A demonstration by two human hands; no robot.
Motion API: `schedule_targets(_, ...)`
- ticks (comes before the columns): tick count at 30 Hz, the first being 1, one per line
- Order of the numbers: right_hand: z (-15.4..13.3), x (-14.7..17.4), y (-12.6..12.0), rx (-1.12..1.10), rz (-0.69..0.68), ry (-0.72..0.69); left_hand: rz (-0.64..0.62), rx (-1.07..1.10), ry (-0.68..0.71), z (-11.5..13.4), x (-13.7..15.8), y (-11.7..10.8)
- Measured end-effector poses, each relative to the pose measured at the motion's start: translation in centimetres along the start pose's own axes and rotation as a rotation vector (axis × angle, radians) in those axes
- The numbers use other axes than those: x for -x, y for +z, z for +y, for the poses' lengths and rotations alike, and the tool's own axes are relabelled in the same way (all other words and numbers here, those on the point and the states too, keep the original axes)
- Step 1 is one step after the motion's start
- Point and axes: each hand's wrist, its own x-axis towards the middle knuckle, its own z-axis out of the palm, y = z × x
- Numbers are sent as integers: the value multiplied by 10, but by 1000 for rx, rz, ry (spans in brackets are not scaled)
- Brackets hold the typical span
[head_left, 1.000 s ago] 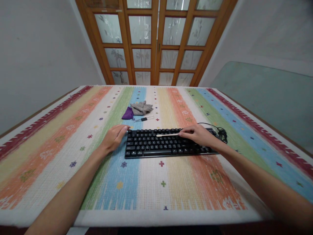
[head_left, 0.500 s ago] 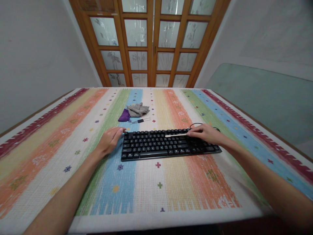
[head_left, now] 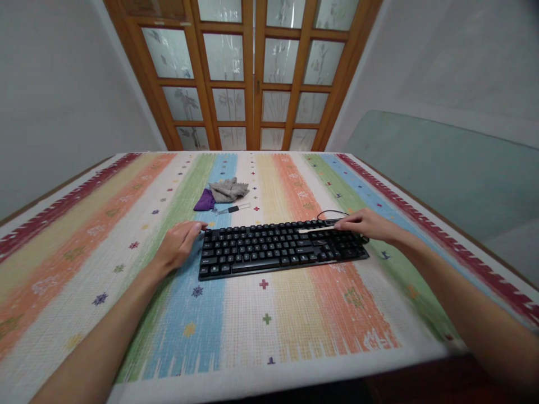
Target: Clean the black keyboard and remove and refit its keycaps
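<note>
A black keyboard (head_left: 256, 247) lies on the striped tablecloth in front of me. At its back left corner, my left hand (head_left: 181, 241) grips the edge between thumb and fingers. My right hand (head_left: 365, 223) is above the number-pad end, its fingers closed round a slim white stick that looks like a toothbrush (head_left: 316, 229). The brush points left, its head low over the keys in the back rows right of the middle. Whether the bristles touch the keys is too small to tell.
Behind the keyboard lie a crumpled grey cloth (head_left: 228, 190), a purple pouch (head_left: 204, 201) and a small black-and-metal tool (head_left: 233, 209). A black cable (head_left: 330, 212) loops behind the keyboard's right side. A pale green panel (head_left: 442, 168) stands right of the table.
My right hand has moved the toothbrush rightward along the back rows of keys. The left hand keeps its hold on the corner. The view has shifted slightly.
</note>
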Motion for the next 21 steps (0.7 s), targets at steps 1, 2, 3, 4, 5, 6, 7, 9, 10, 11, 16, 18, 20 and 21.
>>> schedule_targets(1,2,1,-2,13,9,15,-4,-2,1,-1,0,0)
schedule_targets(2,3,2,-5,24,22,31,-8,-5,1,-1,0,1)
schedule_targets(3,4,4,-7,34,35,47,-10,-10,0,-2,0,1)
schedule_targets(4,6,5,-9,39,49,61,-11,-15,0,-3,0,1)
schedule_targets(5,8,6,-11,37,60,69,-10,-20,2,-3,-1,1)
schedule_targets(6,10,7,-13,30,69,73,-8,-24,5,-3,-1,1)
schedule_targets(7,13,8,-14,19,73,72,-7,-28,9,-3,-1,1)
schedule_targets(9,20,10,-17,-4,78,67,-6,-39,20,-2,-1,0)
schedule_targets(10,24,10,-18,-13,83,67,-8,-47,25,-2,-1,0)
schedule_targets(11,29,11,-19,-20,87,72,-11,-56,28,-1,-1,-1)
schedule_targets(16,48,13,-24,-36,91,100,-20,-82,29,-1,-1,-1)
schedule_targets(18,53,15,-27,-38,102,105,-20,-86,29,-2,-1,0)
schedule_targets(20,57,16,-30,-37,112,123,-16,-92,28,-3,-1,0)
schedule_targets(21,59,17,-32,-34,116,135,-16,-95,27,-3,-1,0)
